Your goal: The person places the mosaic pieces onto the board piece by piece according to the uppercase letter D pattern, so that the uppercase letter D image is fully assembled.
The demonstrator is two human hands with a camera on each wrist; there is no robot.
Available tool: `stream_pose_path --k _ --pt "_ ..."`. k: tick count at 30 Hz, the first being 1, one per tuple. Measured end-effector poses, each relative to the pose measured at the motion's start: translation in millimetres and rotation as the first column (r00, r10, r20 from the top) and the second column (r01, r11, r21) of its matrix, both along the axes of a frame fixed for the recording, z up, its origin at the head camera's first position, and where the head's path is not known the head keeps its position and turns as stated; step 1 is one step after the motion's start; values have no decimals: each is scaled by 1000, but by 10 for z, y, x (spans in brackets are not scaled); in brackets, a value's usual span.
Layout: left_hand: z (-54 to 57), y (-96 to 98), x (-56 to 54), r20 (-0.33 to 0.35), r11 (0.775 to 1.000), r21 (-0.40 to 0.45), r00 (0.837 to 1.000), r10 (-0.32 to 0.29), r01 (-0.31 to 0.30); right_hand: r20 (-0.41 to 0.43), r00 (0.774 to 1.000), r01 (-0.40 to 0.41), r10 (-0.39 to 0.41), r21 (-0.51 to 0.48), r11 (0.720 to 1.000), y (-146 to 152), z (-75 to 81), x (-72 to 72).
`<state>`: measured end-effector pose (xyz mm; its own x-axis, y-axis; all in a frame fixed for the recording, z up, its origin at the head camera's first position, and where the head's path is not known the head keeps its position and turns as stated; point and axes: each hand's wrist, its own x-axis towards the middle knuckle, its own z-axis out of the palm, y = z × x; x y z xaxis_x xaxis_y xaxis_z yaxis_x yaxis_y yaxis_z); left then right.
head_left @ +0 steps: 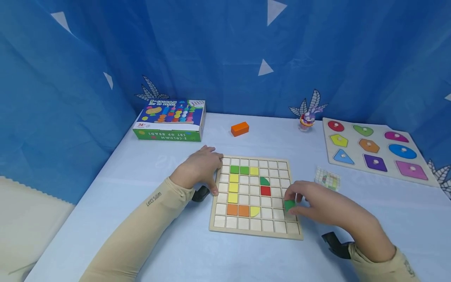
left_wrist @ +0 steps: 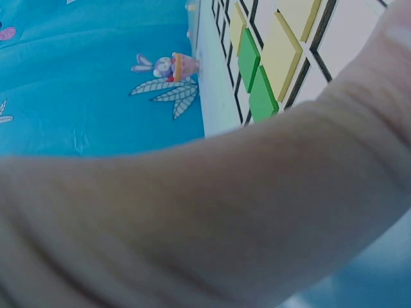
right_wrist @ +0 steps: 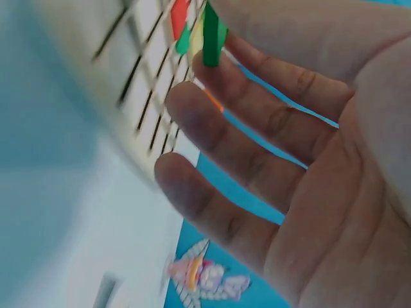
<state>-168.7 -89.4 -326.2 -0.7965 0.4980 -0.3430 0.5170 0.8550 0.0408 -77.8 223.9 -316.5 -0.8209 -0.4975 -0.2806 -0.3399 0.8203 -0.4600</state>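
Note:
A wooden grid board (head_left: 256, 234) lies on the table with green, yellow, orange and red tiles in several of its cells. My left hand (head_left: 201, 166) rests along its left edge, thumb and fingers spread apart. Over the board's right edge, my right hand (head_left: 313, 201) pinches a green tile (head_left: 289, 205) between thumb and fingers. The right wrist view shows this green tile (right_wrist: 211, 38) edge-on, while the other fingers (right_wrist: 205, 128) extend loosely. In the left wrist view the wrist covers much of the picture, beside green tiles (left_wrist: 249, 59) on the board.
A small pattern card (head_left: 327, 179) lies right of the board. Farther right is a knobbed shape puzzle (head_left: 356, 152). Behind the board stand an orange block (head_left: 240, 129), a bead-set box (head_left: 169, 135) and a small purple figurine (head_left: 307, 119), before a blue curtain.

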Motion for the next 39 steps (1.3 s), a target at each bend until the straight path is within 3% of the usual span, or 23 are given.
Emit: stream_pose_path --k 6,13,27,39 --pt "-6 -3 4 -5 1000 4 1000 -6 6 -1 1000 -14 14 33 999 -248 67 -94" --pt "-8 3 1 -6 1000 -6 1000 1 -1 20 1000 -21 22 -13 1000 -401 23 -184" --pt "-12 9 6 -12 1000 -19 1000 8 -8 16 999 -44 46 -83 996 -498 -185 -238" --pt "-16 11 2 -12 1000 -12 1000 6 -7 4 999 -36 36 -53 998 -499 -197 -236"
